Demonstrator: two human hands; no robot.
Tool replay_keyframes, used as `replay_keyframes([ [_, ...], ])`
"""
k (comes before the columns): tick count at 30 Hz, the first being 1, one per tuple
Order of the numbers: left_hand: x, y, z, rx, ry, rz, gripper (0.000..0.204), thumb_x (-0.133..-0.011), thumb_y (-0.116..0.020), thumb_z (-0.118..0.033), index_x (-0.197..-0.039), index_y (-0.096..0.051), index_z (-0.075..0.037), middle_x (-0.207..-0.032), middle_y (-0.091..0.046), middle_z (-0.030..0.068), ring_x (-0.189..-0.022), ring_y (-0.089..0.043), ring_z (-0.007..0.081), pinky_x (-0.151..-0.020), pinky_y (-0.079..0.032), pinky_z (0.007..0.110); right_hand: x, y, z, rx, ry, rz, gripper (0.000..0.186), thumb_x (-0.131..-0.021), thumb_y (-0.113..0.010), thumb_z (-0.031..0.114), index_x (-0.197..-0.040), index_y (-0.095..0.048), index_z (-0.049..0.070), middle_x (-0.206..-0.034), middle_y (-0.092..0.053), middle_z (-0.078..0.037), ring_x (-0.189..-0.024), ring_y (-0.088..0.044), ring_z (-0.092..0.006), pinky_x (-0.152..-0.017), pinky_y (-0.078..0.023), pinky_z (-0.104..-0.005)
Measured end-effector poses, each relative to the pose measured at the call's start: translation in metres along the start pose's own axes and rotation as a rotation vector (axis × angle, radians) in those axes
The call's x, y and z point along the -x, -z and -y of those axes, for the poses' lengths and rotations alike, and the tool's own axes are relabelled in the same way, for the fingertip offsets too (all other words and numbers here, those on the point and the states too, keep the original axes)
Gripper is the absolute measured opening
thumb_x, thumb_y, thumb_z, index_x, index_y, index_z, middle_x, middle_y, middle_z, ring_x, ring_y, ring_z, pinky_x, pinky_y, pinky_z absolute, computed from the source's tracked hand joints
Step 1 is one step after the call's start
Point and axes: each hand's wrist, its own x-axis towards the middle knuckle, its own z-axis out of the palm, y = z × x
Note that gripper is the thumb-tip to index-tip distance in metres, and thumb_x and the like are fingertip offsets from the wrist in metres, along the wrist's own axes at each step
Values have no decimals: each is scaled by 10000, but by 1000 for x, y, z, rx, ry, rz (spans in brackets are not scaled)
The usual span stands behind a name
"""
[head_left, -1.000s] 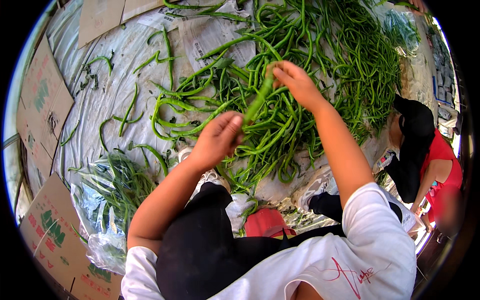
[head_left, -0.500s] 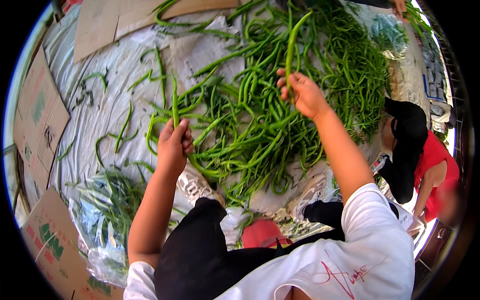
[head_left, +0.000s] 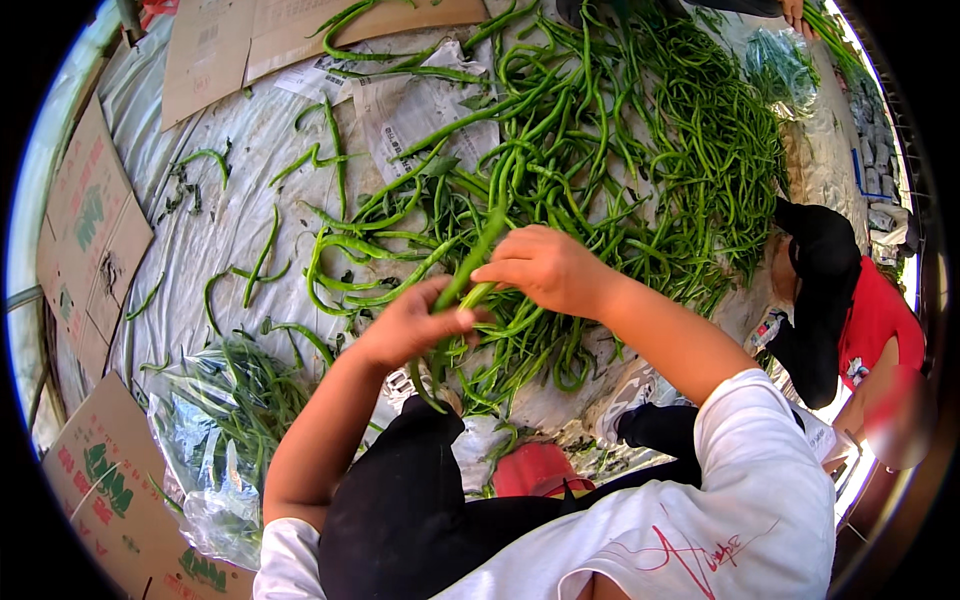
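Note:
Long green chili peppers [head_left: 540, 195] lie in a loose heap on the sheet in front of me. My left hand [head_left: 425, 320] is curled around a long green pepper [head_left: 482, 250], slightly smeared by motion, which slants up past my fingers. Close against it, my right hand [head_left: 550, 268] pinches the pale end of another pepper [head_left: 474, 296] beside the first. Both hands meet just above the near side of the heap. Most of the second pepper is hidden by my hands.
A clear plastic bag [head_left: 215, 440] of green peppers stands at my left. Flattened cardboard [head_left: 90, 240] lies along the left and far edges. Between my legs is a red seat [head_left: 535, 468]. A person in red [head_left: 880, 325] sits at the right; another person's hand [head_left: 795, 14] shows far right.
My right hand has come down and left with its pepper to meet my left hand. The left hand has moved right and a little nearer. The person at the right has leaned slightly.

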Motion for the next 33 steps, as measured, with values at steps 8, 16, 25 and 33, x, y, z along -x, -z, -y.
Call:
replay_keyframes([
  [8, -13, 26, 8, 63, 112, -316, 190, -907, -601, -249, -959, -509, -91, -721, -636, 27, -603, -615, 106, -474, -377, 212, 24, -19, -208, 528, -466, -94, 405, -904, -555, 374, -1162, -575, 63, -1070, -639, -128, -1028, -572, -330, -896, -440, -434],
  [16, 1, 60, 3, 71, 87, -460, 179, -909, -597, -216, -963, -501, -76, -772, -663, 81, -648, -624, 135, -586, -446, 248, -69, 16, -159, 283, -743, 480, 343, -869, -591, 356, -737, -693, 56, -745, -672, -144, -710, -654, -275, -668, -519, -414],
  [25, -7, 67, 5, 165, -112, -572, 108, -897, -591, -123, -908, -512, -50, -648, -556, 40, -586, -550, 128, -613, -488, 281, -78, -76, -209, 669, -500, 519, 369, -835, -518, 98, -1204, -525, 121, -967, -650, -120, -950, -606, -303, -915, -423, -461],
  [33, -10, 77, 12, 508, -309, -784, 124, -904, -584, -114, -978, -491, -77, -713, -528, 29, -589, -509, 120, -538, -445, 248, -45, -19, -142, 435, -321, 16, 109, -807, -606, 115, -904, -582, 70, -775, -631, -127, -773, -623, -315, -666, -461, -424],
])
